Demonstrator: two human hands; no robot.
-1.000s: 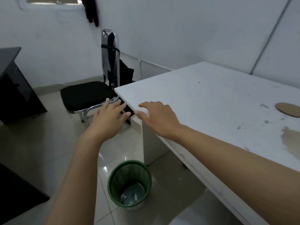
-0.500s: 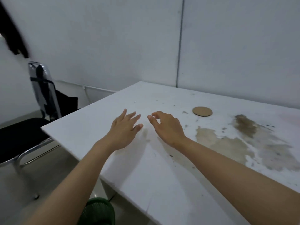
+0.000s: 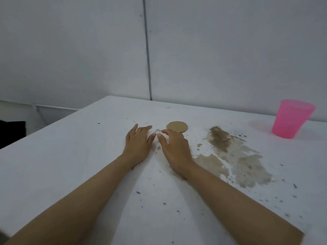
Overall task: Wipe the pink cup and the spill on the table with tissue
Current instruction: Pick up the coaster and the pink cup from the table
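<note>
head view: i am holding my left hand (image 3: 138,144) and right hand (image 3: 174,149) loose, empty, over the table (image 3: 70,156); brown spill (image 3: 233,156) lying right, pink cup (image 3: 292,121) standing upright beyond.

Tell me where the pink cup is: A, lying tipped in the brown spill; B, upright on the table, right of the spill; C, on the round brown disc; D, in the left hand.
B: the pink cup stands upright on the white table, beyond and right of the brown spill.
</note>
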